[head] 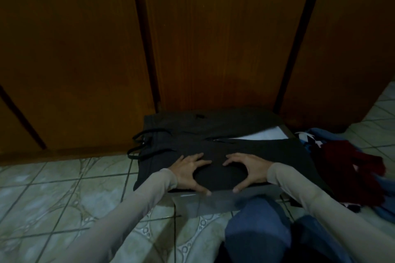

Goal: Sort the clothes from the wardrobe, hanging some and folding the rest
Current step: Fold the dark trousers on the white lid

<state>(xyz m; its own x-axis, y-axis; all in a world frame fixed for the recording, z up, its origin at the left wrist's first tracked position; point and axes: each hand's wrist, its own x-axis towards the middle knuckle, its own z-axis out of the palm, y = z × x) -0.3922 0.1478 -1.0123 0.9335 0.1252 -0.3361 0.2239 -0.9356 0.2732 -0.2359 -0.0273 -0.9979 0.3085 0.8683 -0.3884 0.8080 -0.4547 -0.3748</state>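
A dark grey garment (218,141) with thin black straps (145,145) at its left lies folded flat on a low pale surface (213,200) on the floor, in front of the wardrobe doors (213,38). My left hand (190,172) and my right hand (241,170) both press flat on the near part of the garment. Their fingers are spread and their thumbs sit at its near edge. Something white (267,134) shows under the cloth at the far right.
A heap of clothes lies on the tiles to the right, with a dark red piece (350,162) and blue cloth (320,134). The brown wardrobe doors are closed right behind the garment. My knee in blue jeans (258,226) is close below. Tiled floor (64,188) spreads left.
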